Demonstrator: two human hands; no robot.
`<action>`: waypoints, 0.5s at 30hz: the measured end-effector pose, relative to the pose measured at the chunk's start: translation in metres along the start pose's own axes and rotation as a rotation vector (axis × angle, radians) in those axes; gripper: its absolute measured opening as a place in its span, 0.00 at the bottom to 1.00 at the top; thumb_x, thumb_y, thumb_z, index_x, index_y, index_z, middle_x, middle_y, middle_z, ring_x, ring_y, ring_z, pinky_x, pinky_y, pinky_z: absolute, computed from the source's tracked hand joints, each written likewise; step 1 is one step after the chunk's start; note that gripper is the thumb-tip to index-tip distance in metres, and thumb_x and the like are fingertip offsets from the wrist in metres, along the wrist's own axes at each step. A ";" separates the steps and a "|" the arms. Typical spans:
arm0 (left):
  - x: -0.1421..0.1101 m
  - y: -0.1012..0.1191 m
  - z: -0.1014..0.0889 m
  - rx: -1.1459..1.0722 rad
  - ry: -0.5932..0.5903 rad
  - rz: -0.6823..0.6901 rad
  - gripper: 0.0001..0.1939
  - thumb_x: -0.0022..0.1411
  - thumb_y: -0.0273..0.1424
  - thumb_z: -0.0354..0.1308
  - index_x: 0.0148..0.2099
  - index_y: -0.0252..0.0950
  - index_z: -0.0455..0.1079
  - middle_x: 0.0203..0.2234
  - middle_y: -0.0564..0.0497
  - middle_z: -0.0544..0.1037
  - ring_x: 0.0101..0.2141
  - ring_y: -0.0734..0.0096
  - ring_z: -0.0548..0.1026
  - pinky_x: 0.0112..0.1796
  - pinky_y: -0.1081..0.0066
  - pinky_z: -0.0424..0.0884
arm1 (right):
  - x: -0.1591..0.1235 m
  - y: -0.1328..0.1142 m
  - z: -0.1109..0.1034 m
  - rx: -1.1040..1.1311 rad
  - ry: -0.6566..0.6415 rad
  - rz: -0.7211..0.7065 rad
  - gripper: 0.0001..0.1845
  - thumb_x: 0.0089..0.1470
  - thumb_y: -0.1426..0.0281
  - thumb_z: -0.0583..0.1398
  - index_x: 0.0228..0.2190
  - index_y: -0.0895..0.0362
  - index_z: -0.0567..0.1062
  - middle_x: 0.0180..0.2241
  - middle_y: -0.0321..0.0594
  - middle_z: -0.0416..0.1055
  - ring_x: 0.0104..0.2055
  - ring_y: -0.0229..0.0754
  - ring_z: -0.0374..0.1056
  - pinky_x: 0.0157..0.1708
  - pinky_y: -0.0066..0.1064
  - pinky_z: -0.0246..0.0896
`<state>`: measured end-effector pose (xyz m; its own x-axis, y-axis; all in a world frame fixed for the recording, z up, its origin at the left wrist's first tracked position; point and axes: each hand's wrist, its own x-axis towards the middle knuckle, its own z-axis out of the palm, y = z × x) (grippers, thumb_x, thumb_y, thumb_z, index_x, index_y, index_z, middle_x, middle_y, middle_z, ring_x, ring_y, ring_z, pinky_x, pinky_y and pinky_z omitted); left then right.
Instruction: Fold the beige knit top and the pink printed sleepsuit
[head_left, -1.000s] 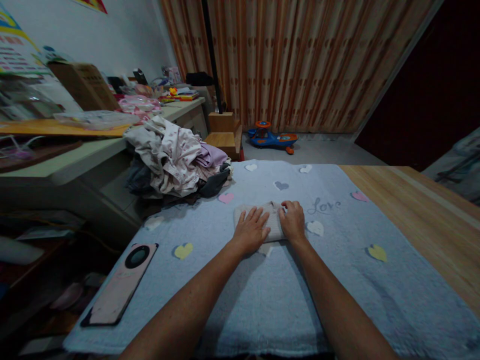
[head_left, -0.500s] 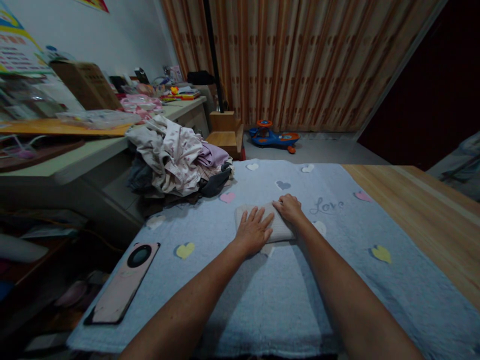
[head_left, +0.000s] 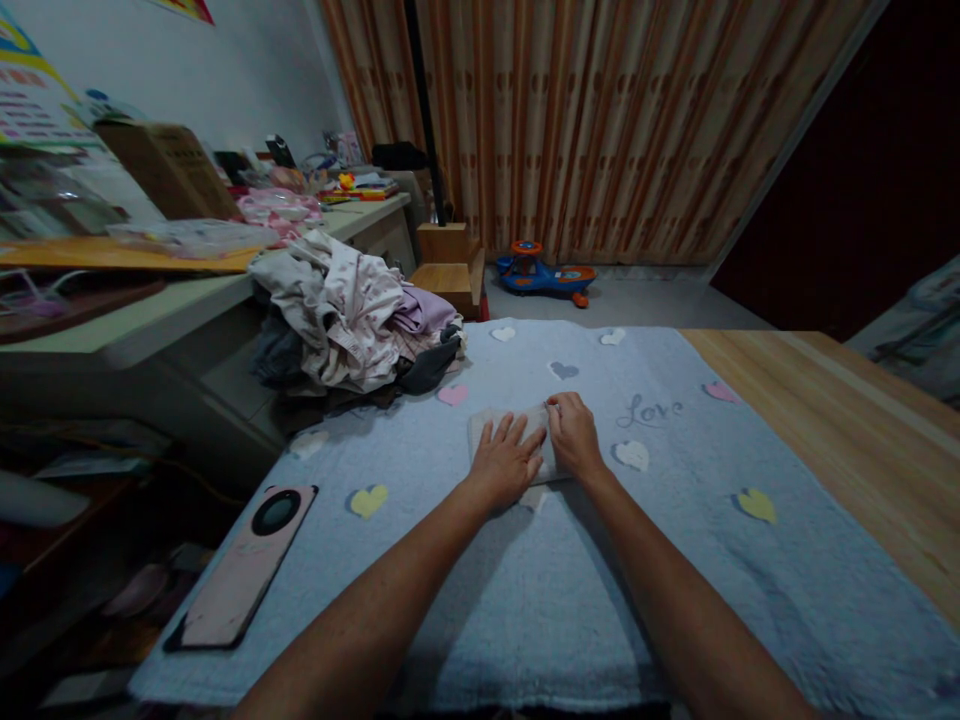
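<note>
A small folded piece of pale cloth (head_left: 534,416) with a fine ribbed texture lies on the blue heart-patterned blanket (head_left: 450,600). My left hand (head_left: 504,462) rests flat on top of it, fingers spread. At the cloth's right end, my right hand (head_left: 575,432) is closed, its thumb and fingers pinching the edge near the far corner. That hand hides the right part of the cloth, and I cannot tell exactly what kind of garment or cloth it is.
A heap of crumpled clothes (head_left: 352,320) sits at the blanket's far left. A pink phone (head_left: 244,580) lies at the near left. Bare wooden tabletop (head_left: 840,420) shows to the right. Beyond stand a wooden chair (head_left: 450,275) and a blue ride-on toy (head_left: 544,275); a cluttered desk (head_left: 127,335) is left.
My right hand has curled inward over the right end of the folded cloth, covering more of it; that end has shifted left. My left hand stays flat in place.
</note>
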<state>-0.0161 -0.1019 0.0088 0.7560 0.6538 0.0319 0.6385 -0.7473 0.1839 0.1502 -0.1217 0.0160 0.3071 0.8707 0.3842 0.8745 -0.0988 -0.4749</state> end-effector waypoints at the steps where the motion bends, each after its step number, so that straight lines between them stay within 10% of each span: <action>1: 0.000 0.000 0.000 -0.001 0.003 0.001 0.28 0.72 0.44 0.41 0.71 0.51 0.49 0.70 0.48 0.53 0.69 0.50 0.47 0.63 0.43 0.46 | -0.004 0.000 0.002 0.041 -0.017 -0.037 0.18 0.62 0.73 0.47 0.44 0.59 0.75 0.45 0.48 0.73 0.50 0.45 0.66 0.54 0.35 0.56; 15: 0.005 -0.018 0.001 -0.078 -0.054 0.053 0.31 0.71 0.38 0.40 0.72 0.33 0.45 0.70 0.45 0.51 0.69 0.61 0.45 0.66 0.51 0.44 | -0.018 0.007 0.017 -0.164 -0.284 -0.077 0.27 0.61 0.77 0.46 0.60 0.58 0.66 0.64 0.46 0.61 0.66 0.42 0.55 0.65 0.38 0.42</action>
<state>-0.0231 -0.0854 0.0048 0.7962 0.6050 -0.0091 0.5862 -0.7674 0.2598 0.1442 -0.1299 -0.0072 0.1409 0.9759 0.1667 0.9470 -0.0838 -0.3101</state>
